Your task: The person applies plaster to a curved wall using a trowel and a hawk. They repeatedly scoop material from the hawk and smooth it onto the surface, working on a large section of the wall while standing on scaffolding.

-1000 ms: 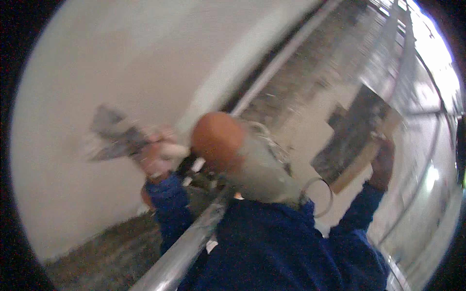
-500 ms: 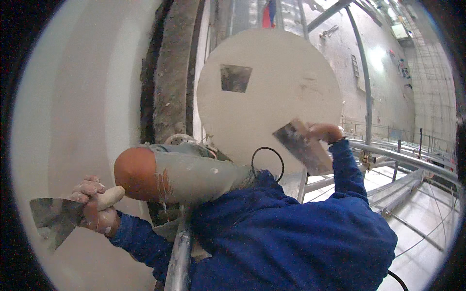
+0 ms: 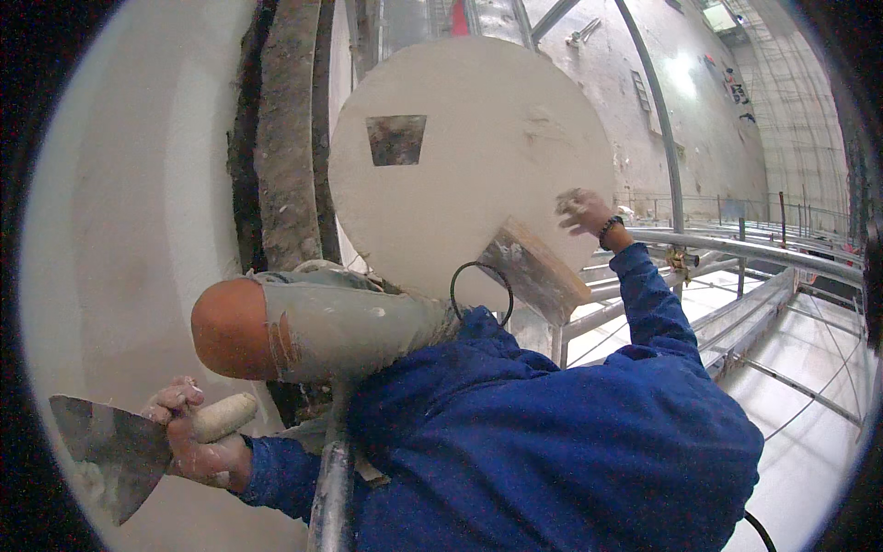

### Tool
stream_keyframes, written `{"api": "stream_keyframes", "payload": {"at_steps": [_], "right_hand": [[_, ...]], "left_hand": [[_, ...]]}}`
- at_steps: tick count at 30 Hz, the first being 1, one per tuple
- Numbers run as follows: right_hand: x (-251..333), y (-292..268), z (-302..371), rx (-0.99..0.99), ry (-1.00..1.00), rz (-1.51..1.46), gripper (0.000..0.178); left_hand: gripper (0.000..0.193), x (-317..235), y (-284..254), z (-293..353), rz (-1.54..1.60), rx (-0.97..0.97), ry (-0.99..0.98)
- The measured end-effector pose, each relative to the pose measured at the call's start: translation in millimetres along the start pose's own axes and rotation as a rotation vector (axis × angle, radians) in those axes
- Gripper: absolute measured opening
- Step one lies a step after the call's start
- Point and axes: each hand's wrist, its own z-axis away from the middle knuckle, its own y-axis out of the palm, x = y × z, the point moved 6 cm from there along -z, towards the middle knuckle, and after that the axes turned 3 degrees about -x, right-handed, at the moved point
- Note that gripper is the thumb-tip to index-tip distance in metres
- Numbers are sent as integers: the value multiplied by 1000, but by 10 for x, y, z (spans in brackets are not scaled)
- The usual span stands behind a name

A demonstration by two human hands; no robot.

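My left hand (image 3: 204, 432) is wrapped round the pale handle of a wide putty knife (image 3: 112, 451) at the lower left. Its grey blade points left and carries some white paste. My right hand (image 3: 583, 212) hangs over the right part of a large off-white round disc (image 3: 469, 175), slightly blurred, with nothing seen in its loosely spread fingers. Below it, a plaster-smeared rectangular flat tool (image 3: 538, 267) lies at the disc's near right edge, apart from the hand. A dark trapezoid patch (image 3: 396, 140) shows on the disc.
My bent knee (image 3: 226, 328) shows through torn, plaster-stained trousers. Beside my left arm runs a metal pipe (image 3: 333, 488). Scaffold rails (image 3: 750, 248) cross on the right. At left stands a pale wall (image 3: 129, 212), with a rough dark ledge (image 3: 287, 138) beside it. A black loop (image 3: 482, 293) sits near my waist.
My right hand has let go of the rectangular flat tool and moved up and away from it. My left hand still holds the putty knife, now slightly lower in view. The whole view has shifted.
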Motion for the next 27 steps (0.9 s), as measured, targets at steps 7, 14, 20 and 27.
{"api": "stream_keyframes", "payload": {"at_steps": [7, 14, 20, 27], "right_hand": [[-2440, -1168, 280, -620, 201, 22, 44], [-4268, -360, 1095, -122, 175, 245, 33], [-2969, 1100, 1307, 336, 754, -419, 29], [-1538, 1350, 1761, 417, 661, -387, 42]], "left_hand": [[33, 49, 32, 132, 90, 83, -16], [30, 255, 235, 290, 220, 208, -84], [28, -22, 452, 163, 287, 351, -24], [26, -158, 809, 562, 1413, 987, -2026]]}}
